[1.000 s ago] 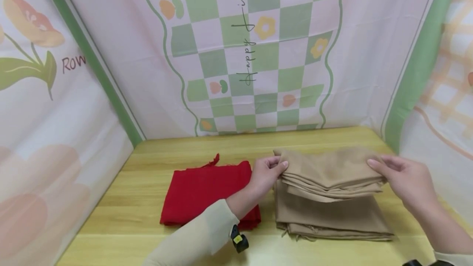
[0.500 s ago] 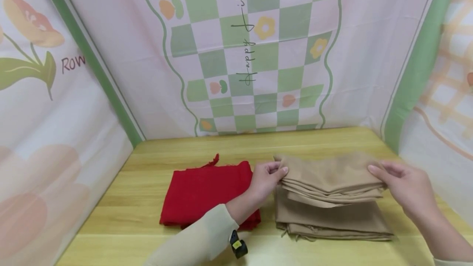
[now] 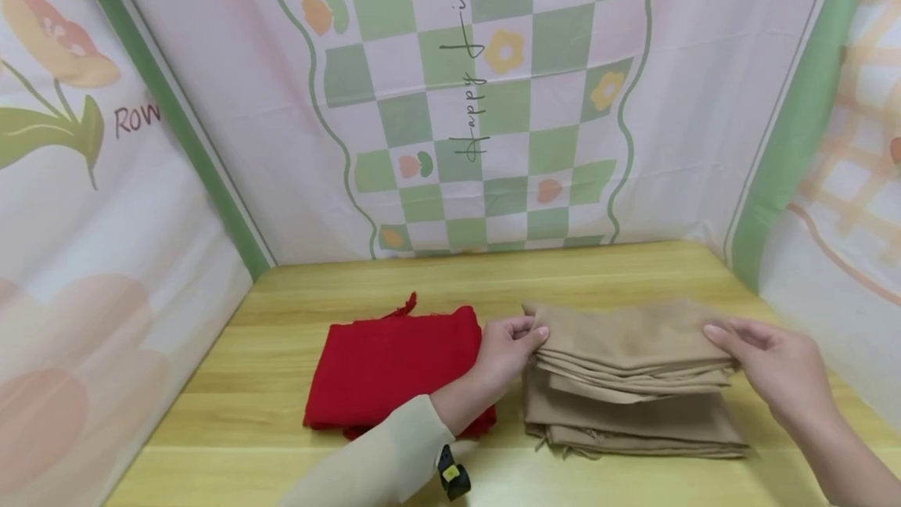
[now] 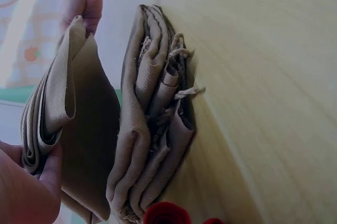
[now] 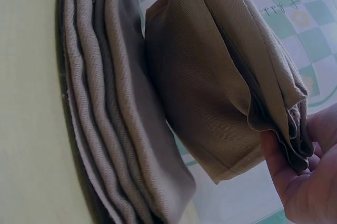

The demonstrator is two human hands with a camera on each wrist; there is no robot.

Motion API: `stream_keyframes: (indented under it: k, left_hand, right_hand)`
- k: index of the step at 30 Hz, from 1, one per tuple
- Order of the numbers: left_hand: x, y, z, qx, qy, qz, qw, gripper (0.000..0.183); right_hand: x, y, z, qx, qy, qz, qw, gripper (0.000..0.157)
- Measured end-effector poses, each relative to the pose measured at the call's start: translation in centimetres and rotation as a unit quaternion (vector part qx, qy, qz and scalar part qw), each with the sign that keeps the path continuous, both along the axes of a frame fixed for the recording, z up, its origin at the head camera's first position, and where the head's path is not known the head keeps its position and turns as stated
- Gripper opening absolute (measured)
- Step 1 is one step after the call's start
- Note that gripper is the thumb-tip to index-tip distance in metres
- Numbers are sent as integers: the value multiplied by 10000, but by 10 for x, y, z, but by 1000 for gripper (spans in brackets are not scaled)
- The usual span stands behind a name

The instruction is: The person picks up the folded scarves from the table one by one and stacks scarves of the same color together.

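Observation:
A folded tan cloth (image 3: 626, 339) hangs between my two hands, its layers stacked along the front edge. My left hand (image 3: 503, 354) pinches its left end between thumb and fingers, and my right hand (image 3: 777, 354) pinches the right end. Just beneath lies a second folded tan cloth (image 3: 633, 421), with frayed threads along its front. In the left wrist view a gap shows between the held cloth (image 4: 87, 108) and the thick lower cloth (image 4: 145, 129). The right wrist view has the right thumb and fingers (image 5: 316, 176) gripping the corner of the layers.
To the left of my left hand lies a folded red cloth (image 3: 394, 370) with a loose strand at its back edge. Everything rests on a wooden table (image 3: 232, 382). Printed curtains (image 3: 493, 100) enclose the table at the back and both sides.
Both hands have lowered the held tan cloth slightly toward the tan cloth beneath it. The red cloth and the lower tan cloth stay in place.

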State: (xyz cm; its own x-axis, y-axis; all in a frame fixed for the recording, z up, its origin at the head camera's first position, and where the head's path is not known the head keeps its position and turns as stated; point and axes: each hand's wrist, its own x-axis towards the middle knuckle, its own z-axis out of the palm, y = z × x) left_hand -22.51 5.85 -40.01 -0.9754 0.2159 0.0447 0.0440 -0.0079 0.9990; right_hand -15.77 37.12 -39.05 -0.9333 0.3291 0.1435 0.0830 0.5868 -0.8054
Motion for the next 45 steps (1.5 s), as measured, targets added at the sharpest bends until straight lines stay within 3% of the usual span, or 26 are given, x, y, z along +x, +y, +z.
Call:
stream_keyframes:
  k: [13, 29, 45]
  left_hand:
    - [4, 1, -7, -233, 125, 122, 9996, 13]
    - [11, 1, -13, -192, -318, 70, 9993, 16]
    - [12, -4, -17, -274, -401, -40, 9988, 15]
  right_hand:
    - [1, 6, -14, 62, -84, 1, 9999, 70]
    - [11, 12, -25, -8, -467, 110, 9988, 77]
    - [17, 12, -30, -65, -776, 226, 9967, 78]
